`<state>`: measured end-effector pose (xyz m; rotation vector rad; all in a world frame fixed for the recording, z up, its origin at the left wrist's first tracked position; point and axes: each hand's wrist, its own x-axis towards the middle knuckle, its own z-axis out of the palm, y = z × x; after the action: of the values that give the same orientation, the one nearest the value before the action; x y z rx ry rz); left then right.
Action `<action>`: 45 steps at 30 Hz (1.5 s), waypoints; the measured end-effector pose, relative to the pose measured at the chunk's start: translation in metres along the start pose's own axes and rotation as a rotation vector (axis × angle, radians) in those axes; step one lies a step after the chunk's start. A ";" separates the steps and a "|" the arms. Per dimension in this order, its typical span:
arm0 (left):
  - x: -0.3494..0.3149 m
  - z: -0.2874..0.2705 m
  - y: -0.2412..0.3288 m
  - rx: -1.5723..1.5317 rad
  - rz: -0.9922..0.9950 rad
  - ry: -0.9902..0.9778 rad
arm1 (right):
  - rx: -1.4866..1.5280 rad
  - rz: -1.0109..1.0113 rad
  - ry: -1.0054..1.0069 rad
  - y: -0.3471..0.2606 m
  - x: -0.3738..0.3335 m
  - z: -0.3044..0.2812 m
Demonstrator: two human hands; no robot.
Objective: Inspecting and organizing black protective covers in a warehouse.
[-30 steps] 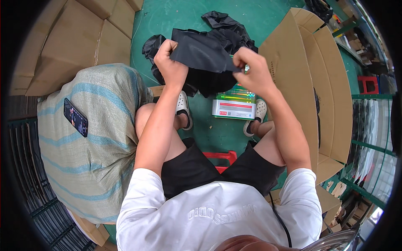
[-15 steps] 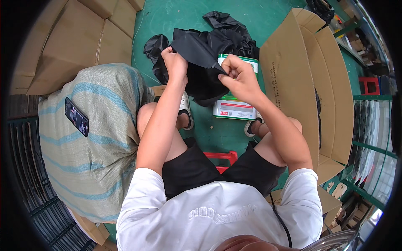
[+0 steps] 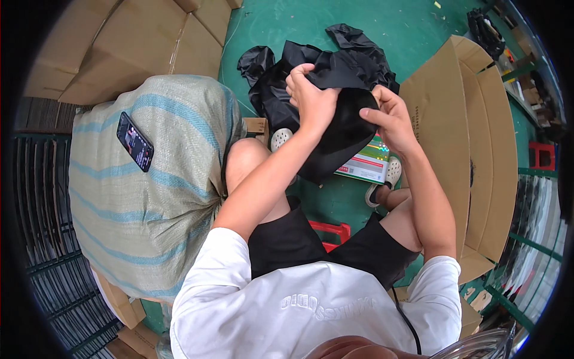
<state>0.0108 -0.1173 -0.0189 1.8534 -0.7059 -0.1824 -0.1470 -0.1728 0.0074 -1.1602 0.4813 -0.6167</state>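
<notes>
Since half a second ago, your left forearm has slanted further right, and the flap stretched between your hands now droops, hiding the far end of the box (image 3: pixel 366 169). Your right hand (image 3: pixel 390 118) pinches the edge of the black cloth (image 3: pixel 341 134) between thumb and fingers. Your left hand (image 3: pixel 312 102) has its fingers half curled, thumb against the cloth; you cannot tell whether it grips. The cloth hangs above the green floor (image 3: pixel 335 206), between your knees, its long axis running from far right to near left, tip toward you. The box's label is red and white, the carton (image 3: pixel 433 143) bears dark print, and your white shirt (image 3: pixel 323 311) has raised lettering.
</notes>
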 end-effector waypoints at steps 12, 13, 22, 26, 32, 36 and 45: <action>-0.086 -0.136 0.092 -1.115 0.556 -0.778 | -0.032 -0.067 0.103 0.017 0.028 0.001; -0.093 -0.157 0.112 -1.263 0.644 -0.912 | -0.020 -0.063 0.088 0.018 0.029 0.002; -0.115 -0.200 0.193 -1.480 0.893 -0.916 | -0.028 -0.078 0.049 0.026 0.031 0.014; -0.160 -0.224 0.234 -1.413 -0.056 -0.345 | -0.041 -0.093 0.045 0.024 0.028 0.009; -0.112 -0.194 0.133 -0.766 0.926 -0.491 | -0.061 -0.137 0.049 0.017 0.020 0.002; -0.085 -0.146 0.078 -0.344 0.486 -0.359 | -0.022 -0.159 0.062 0.010 0.007 0.015; -0.054 -0.067 0.013 0.125 0.409 -0.476 | -0.311 -0.316 -0.003 0.021 -0.006 0.032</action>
<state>-0.0083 -0.0368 0.0080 1.7517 -1.4362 -0.3223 -0.1272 -0.1408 -0.0012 -1.5503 0.4025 -0.8323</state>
